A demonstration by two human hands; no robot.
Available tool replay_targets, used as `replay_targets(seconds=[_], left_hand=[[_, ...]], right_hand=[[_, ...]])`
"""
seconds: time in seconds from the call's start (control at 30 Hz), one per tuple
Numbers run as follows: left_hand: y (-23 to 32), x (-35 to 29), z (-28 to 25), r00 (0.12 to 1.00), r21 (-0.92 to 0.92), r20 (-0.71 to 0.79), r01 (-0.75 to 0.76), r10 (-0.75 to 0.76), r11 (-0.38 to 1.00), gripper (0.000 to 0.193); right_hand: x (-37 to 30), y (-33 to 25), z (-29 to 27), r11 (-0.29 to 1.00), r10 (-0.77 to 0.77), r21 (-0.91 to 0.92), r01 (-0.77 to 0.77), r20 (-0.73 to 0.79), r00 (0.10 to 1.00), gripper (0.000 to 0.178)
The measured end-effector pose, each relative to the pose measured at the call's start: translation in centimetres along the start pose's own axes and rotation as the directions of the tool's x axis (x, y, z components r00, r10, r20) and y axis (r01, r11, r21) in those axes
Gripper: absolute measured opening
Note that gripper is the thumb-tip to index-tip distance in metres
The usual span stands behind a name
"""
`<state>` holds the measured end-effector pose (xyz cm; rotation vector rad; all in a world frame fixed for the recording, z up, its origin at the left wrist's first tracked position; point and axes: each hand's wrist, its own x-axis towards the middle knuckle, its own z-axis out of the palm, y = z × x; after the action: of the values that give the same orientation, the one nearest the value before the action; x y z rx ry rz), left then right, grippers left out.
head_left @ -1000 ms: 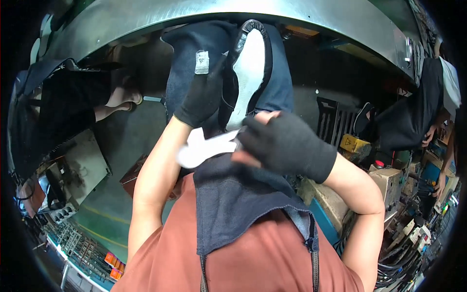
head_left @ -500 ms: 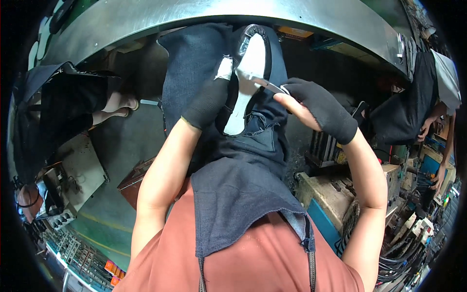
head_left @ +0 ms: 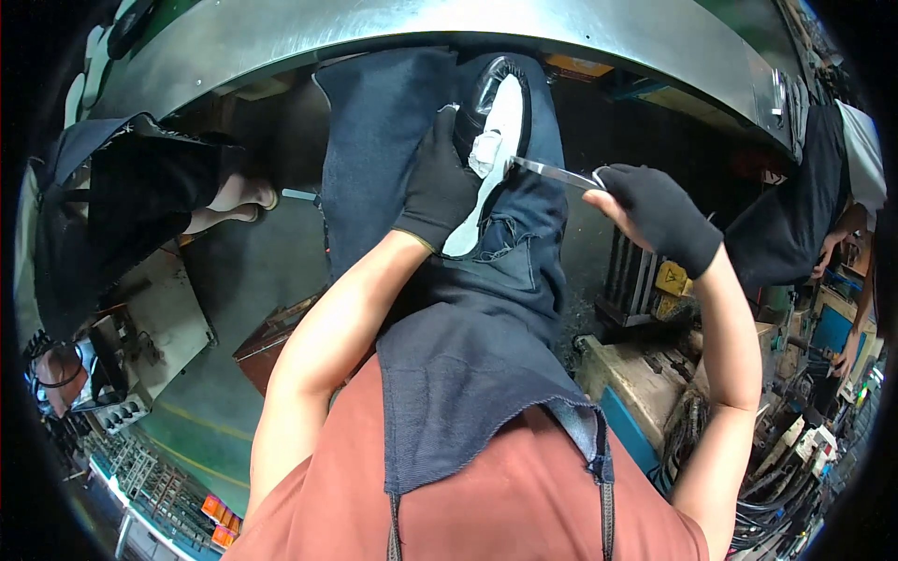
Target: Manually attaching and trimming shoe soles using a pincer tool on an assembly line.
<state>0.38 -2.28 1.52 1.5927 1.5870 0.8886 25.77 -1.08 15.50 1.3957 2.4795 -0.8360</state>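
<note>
Head view: holds a black shoe (head_left: 509,122) on the dark-blue denim apron (head_left: 365,140) over the thighs, white face (head_left: 485,194) up, nearer the apron's right edge than its left, toe pointing toward the near edge of the metal bench (head_left: 402,26). Clasps the shoe's left side with the black-gloved left hand (head_left: 440,187), pressing the white-wrapped thumb (head_left: 484,152) across the white face and keeping the other fingers partly out of sight against the black upper. Pinches a slender, pale tool (head_left: 554,172) in the black-gloved right hand (head_left: 662,210), fingers drawn narrow around its right end; aims the tip leftward at the right-hand rim of the white face. Cannot tell contact from a slight gap there. Shows also, to the left, a co-worker's lower legs (head_left: 241,194) and a reddish-brown box (head_left: 276,344) on the floor (head_left: 210,397); to the far right, another co-worker's hand (head_left: 823,258) beside dark clothing.
</note>
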Motion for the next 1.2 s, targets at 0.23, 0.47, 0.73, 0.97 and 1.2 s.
replay_targets(seconds=[0.23, 0.47, 0.73, 0.97, 1.2], left_hand=[[-1.2, -0.8, -2.1, 0.943, -0.161, 0.263, -0.167, 0.206, 0.973, 0.102], [-2.0, -0.6, -3.4, 0.908, -0.015, 0.414, -0.073, 0.072, 0.997, 0.131], [-0.9, 1.0, -2.3, 0.855, -0.688, 0.480, 0.506, -0.196, 0.520, 0.086], [1.6, 1.3, 0.2, 0.973, -0.218, 0.090, 0.226, -0.211, 0.949, 0.043], [2.6, 1.4, -0.1, 0.993, 0.089, 0.063, 0.098, -0.104, 0.991, 0.044]], right_hand=[[1.3, -9.7, 0.3, 0.878, -0.467, 0.009, 0.478, -0.203, 0.861, 0.043], [0.7, -4.0, 4.3, 0.986, -0.145, -0.099, 0.136, -0.093, 0.985, 0.039], [-1.3, -1.9, 10.1, 0.846, 0.149, 0.531, -0.045, -0.155, 0.977, 0.034], [-2.5, -2.4, 10.5, 0.619, 0.371, 0.762, -0.191, -0.069, 0.926, 0.032], [-2.2, -2.7, 2.5, 0.786, 0.287, 0.603, -0.134, -0.165, 0.944, 0.033]])
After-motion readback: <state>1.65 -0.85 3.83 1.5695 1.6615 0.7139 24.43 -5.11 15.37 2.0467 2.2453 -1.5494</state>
